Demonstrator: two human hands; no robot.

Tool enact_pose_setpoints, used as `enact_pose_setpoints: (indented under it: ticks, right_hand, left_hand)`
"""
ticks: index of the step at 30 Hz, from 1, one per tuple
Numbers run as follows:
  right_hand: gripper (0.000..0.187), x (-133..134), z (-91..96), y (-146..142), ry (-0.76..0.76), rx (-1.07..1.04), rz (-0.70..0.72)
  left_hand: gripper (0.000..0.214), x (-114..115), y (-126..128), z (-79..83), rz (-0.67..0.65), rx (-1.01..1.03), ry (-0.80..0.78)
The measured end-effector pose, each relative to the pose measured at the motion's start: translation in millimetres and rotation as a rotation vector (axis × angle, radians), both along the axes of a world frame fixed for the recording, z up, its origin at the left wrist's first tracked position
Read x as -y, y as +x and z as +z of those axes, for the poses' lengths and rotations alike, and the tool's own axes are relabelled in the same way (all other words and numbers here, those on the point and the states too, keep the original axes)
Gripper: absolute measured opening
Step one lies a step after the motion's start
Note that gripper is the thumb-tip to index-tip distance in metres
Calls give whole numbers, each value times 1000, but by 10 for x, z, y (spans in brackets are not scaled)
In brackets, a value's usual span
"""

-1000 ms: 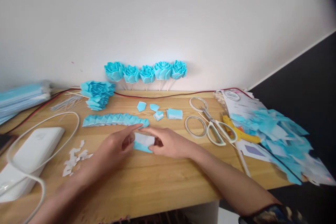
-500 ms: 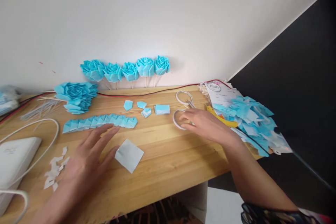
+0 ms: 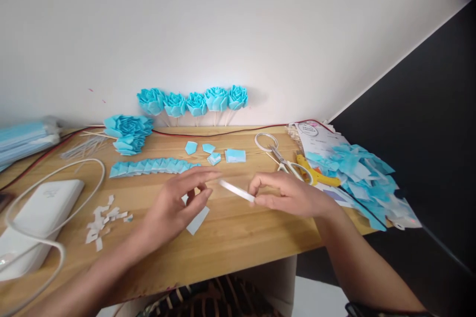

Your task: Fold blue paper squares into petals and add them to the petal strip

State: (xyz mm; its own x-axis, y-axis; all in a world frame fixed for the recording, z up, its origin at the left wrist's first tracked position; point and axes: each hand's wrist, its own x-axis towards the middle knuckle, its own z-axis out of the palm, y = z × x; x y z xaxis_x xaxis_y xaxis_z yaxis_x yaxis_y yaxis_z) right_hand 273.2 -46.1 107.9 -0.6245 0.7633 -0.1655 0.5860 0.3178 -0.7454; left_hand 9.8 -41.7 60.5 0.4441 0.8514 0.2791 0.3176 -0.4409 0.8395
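Observation:
My right hand [image 3: 284, 193] pinches a thin roll of white tape [image 3: 237, 190] between thumb and fingers, its narrow edge turned toward me. My left hand [image 3: 182, 198] is just left of the roll, fingers apart and thumb raised, with nothing visible in it. Under that hand lies a pale square of paper [image 3: 198, 221], partly hidden by the fingers. Behind it runs a row of overlapping folded blue petals [image 3: 148, 167]. A few loose folded blue pieces [image 3: 191, 147] and a small blue stack [image 3: 235, 155] lie farther back.
Scissors [image 3: 284, 161], another tape roll [image 3: 266, 142] and a yellow glue gun [image 3: 318, 174] lie right, beside heaped blue sheets [image 3: 364, 173]. Blue paper flowers [image 3: 196, 103] lean on the wall; more flowers [image 3: 128, 131] lie left. A white power bank [image 3: 52, 213], its cable and paper scraps [image 3: 102, 220] are left.
My right hand has picked up the nearer tape roll and brought it left. My left hand has moved right, over the paper square. The scissors are now uncovered, and the view has shifted slightly left.

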Motion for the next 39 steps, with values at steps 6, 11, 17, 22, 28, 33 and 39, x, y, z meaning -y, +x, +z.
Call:
enact_pose_setpoints:
  ticks: [6,11,17,22,28,33,39]
  right_hand:
    - [11,-114,-94,-189,-69,-232,-25]
    - [11,-246,-129,-365,-122,-371,4]
    - [13,-321,-10,-538,-6,-276,-26]
    - [32,-424,-146,-512,-90,-576,65]
    - [42,-531,-541,-493,-286,-839,1]
    - [47,-463,-651,-512,-350,-876,-99]
    - [41,-392,-658,-471,-420,-915,-98]
  left_hand:
    - [29,-61,-48,-60,-171,173,-456]
    - [31,-49,-129,-119,-251,214,-640]
    - [29,-82,-146,-98,-288,254,-647]
    - [27,-64,-172,-103,-322,527,-740]
    - [27,-49,-118,-141,-314,701,-844]
    - [31,-60,-87,-149,-287,613,-813]
    - [29,-76,-79,-137,-275,539,-775]
